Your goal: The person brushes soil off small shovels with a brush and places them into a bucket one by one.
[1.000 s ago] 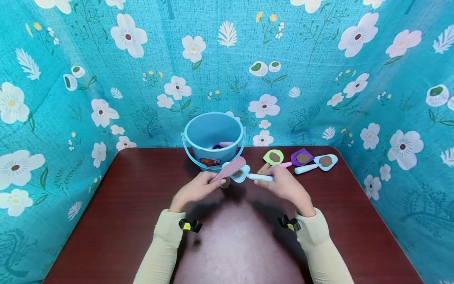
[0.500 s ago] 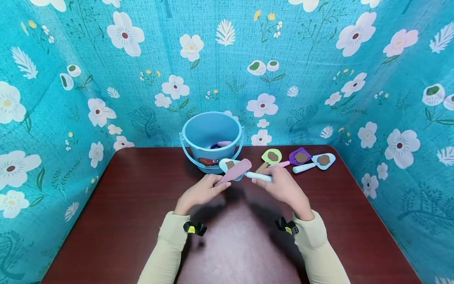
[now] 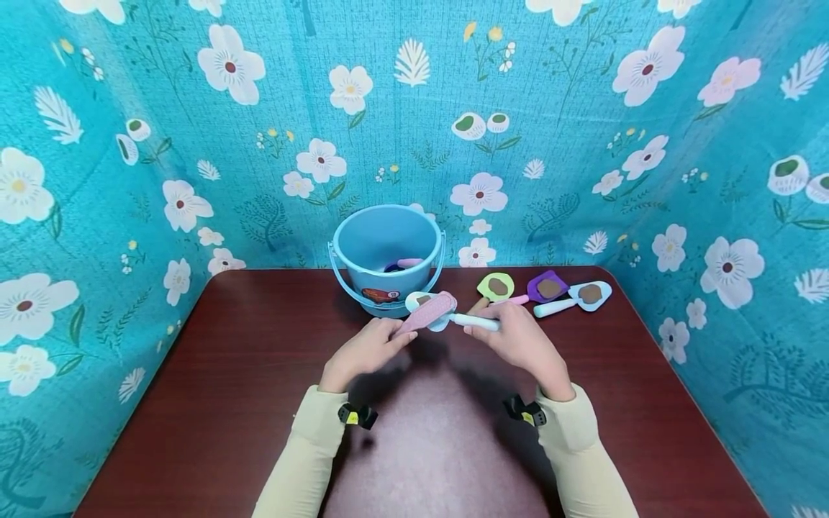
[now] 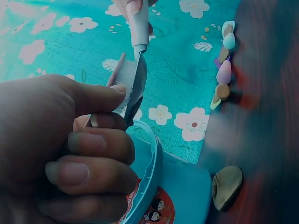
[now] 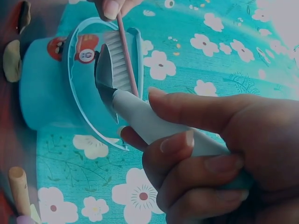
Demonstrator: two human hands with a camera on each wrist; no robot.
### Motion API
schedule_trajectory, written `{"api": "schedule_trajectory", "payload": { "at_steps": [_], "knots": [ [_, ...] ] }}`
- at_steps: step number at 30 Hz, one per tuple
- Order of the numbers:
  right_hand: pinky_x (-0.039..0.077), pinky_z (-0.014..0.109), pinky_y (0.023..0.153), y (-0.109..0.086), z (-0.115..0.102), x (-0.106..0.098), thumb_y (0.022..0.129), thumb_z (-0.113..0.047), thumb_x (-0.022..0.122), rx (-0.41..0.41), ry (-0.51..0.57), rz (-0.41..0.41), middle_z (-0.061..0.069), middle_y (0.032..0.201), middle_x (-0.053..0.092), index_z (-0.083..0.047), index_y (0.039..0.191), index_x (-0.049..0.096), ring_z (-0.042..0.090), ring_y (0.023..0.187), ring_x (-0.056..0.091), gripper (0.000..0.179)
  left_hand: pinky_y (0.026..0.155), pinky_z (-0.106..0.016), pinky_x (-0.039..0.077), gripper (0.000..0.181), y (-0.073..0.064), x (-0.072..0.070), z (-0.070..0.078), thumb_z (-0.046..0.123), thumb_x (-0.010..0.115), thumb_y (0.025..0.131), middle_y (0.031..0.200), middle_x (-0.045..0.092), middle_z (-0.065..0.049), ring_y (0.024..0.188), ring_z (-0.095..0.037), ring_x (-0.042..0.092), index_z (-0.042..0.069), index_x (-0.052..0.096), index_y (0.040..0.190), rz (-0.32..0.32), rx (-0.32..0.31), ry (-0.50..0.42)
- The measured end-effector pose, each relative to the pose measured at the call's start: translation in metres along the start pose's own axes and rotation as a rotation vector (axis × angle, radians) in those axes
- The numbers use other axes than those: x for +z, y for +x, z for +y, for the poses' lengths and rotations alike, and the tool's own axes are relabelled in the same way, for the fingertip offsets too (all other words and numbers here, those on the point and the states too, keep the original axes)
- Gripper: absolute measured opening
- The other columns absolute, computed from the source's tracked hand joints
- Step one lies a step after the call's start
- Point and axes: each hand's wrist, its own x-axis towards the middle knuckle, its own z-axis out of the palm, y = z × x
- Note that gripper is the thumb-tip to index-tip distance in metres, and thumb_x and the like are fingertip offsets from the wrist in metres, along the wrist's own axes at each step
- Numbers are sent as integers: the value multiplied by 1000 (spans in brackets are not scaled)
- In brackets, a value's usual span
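Note:
My left hand [image 3: 369,352] grips a pink brush [image 3: 427,311] by its lower end. White bristles [image 5: 119,70] face the hollow of a small toy trowel [image 3: 476,325], right at the blade. The trowel's pale handle [image 5: 154,119] lies in my right hand [image 3: 521,345], fingers curled round it and thumb along the top. A brown patch shows on the light blue blade [image 3: 417,298], partly covered by the brush in the head view. Both tools are held up over the table, just in front of a blue bucket [image 3: 356,284].
Three more toy trowels lie at the back right: a green one [image 3: 497,286], a purple one [image 3: 549,286] and a light blue one [image 3: 591,295], each with a brown patch. A brownish lump [image 4: 227,186] lies beside the bucket. Inside the bucket is a pink-handled item [image 3: 409,263].
My left hand has shifted slightly right, carrying the brush farther across the trowel blade. The trowel and my right hand have barely moved.

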Motion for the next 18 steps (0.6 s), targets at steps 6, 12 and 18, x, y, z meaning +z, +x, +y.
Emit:
{"api": "schedule_trajectory", "payload": {
  "at_steps": [6,12,18],
  "knots": [
    [41,31,61,0,2,1,89,-18,80,7,16,-9,-6,64,54,-16,84,76,13,59,45,7,56,-26,41,26,-1,-2,-3,29,60,104,63,48,5,58,-9,46,13,64,84,29,-35,25],
    [41,32,62,0,2,3,89,-17,79,14,14,-19,-5,66,55,-13,86,77,13,61,46,6,54,-26,38,25,-4,-5,-6,29,59,104,61,45,4,55,-9,43,15,62,83,24,-63,29],
    [42,32,63,1,3,2,90,-18,78,17,3,-22,-5,67,56,-12,88,77,13,62,47,7,53,-26,36,28,-6,-13,-8,26,59,104,61,43,4,54,-9,41,12,60,80,41,-63,43]
  ]
}}
